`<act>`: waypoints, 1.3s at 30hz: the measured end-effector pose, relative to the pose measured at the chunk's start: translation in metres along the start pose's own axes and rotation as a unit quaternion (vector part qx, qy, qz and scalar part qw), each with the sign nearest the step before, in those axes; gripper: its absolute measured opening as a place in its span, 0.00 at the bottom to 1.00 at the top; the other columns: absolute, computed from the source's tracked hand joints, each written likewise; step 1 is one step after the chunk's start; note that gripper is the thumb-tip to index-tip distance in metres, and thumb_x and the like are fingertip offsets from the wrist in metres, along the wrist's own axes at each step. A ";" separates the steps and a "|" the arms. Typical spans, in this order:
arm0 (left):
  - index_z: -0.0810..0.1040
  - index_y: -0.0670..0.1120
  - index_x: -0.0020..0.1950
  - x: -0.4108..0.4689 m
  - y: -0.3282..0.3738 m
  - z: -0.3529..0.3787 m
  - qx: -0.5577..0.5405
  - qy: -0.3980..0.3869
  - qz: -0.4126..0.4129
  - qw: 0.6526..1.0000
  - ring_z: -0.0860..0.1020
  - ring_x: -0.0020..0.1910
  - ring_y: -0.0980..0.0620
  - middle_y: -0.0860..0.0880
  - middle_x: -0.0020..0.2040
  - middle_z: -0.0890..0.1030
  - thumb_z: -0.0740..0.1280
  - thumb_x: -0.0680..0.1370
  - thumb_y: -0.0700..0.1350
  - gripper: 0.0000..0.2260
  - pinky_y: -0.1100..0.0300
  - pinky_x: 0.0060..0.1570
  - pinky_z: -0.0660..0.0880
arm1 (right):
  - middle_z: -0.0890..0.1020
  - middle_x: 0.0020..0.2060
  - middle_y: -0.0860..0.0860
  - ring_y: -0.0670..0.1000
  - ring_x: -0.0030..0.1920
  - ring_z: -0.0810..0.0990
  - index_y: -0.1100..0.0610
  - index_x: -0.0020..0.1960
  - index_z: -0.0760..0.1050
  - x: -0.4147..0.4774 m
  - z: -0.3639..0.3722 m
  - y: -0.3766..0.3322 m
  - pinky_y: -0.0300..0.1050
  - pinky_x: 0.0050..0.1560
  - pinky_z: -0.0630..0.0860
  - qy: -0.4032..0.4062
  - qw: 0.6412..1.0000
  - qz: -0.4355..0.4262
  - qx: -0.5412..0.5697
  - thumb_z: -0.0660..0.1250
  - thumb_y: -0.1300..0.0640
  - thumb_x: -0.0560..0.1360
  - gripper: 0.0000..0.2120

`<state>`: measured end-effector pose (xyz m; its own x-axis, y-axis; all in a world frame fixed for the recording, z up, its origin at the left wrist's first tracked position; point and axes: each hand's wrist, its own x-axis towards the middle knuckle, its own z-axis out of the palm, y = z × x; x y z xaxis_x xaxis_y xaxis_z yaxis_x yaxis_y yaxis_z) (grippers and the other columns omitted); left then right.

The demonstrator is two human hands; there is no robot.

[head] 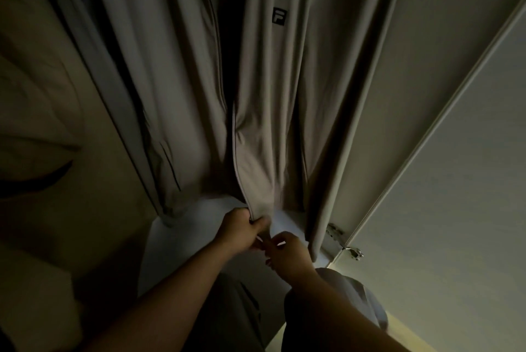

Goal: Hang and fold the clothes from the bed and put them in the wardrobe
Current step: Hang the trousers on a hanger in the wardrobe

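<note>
A beige zip jacket (273,89) with a small dark logo patch (279,16) hangs inside the dim wardrobe, its front open along the zip. My left hand (242,228) pinches the bottom hem of the jacket's right front panel. Just below and to the right, my right hand (287,252) has its fingers closed at the zip's lower end; what it holds is too dark to make out. The jacket's left front panel (159,72) hangs apart on the left.
A white shelf or floor panel (199,215) lies under the jacket. The open wardrobe door (455,181) stands at the right, with a metal hinge (353,252) near my right hand. Another pale garment (37,81) hangs at the far left.
</note>
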<state>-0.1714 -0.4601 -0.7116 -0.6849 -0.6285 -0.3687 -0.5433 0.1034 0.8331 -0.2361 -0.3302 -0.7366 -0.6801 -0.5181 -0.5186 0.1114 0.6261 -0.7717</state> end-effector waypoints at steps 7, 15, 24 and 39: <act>0.80 0.43 0.53 0.006 -0.008 -0.011 0.046 0.022 0.024 0.998 0.84 0.47 0.45 0.44 0.48 0.85 0.70 0.79 0.54 0.14 0.44 0.51 0.82 | 0.87 0.44 0.56 0.53 0.43 0.87 0.61 0.53 0.82 -0.006 -0.005 0.001 0.41 0.41 0.81 -0.134 0.967 0.060 0.207 0.69 0.58 0.77 0.08; 0.79 0.47 0.53 0.010 -0.013 -0.015 0.052 0.000 0.052 0.997 0.81 0.50 0.52 0.50 0.49 0.83 0.68 0.80 0.55 0.11 0.57 0.50 0.78 | 0.86 0.48 0.60 0.53 0.44 0.85 0.64 0.51 0.84 -0.005 -0.005 0.005 0.43 0.48 0.81 -0.180 0.950 0.075 0.245 0.75 0.61 0.73 0.09; 0.81 0.45 0.57 0.017 -0.016 -0.026 0.018 0.021 0.052 0.998 0.81 0.53 0.50 0.47 0.53 0.84 0.66 0.81 0.52 0.12 0.54 0.55 0.78 | 0.86 0.38 0.43 0.40 0.40 0.84 0.49 0.40 0.86 -0.007 0.010 -0.006 0.35 0.38 0.76 -0.060 0.995 -0.011 0.075 0.77 0.48 0.72 0.06; 0.78 0.46 0.61 0.018 -0.024 -0.045 -0.165 -0.116 -0.066 0.977 0.85 0.50 0.45 0.44 0.55 0.85 0.68 0.77 0.33 0.15 0.50 0.50 0.82 | 0.87 0.37 0.50 0.48 0.39 0.86 0.56 0.39 0.86 0.001 0.016 -0.001 0.37 0.36 0.79 -0.026 0.987 0.038 0.153 0.79 0.55 0.70 0.06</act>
<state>-0.1491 -0.5084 -0.7193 -0.7322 -0.4239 -0.5331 -0.4744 -0.2443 0.8458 -0.2252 -0.3402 -0.7423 -0.6241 -0.5101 -0.5918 0.3803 0.4633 -0.8005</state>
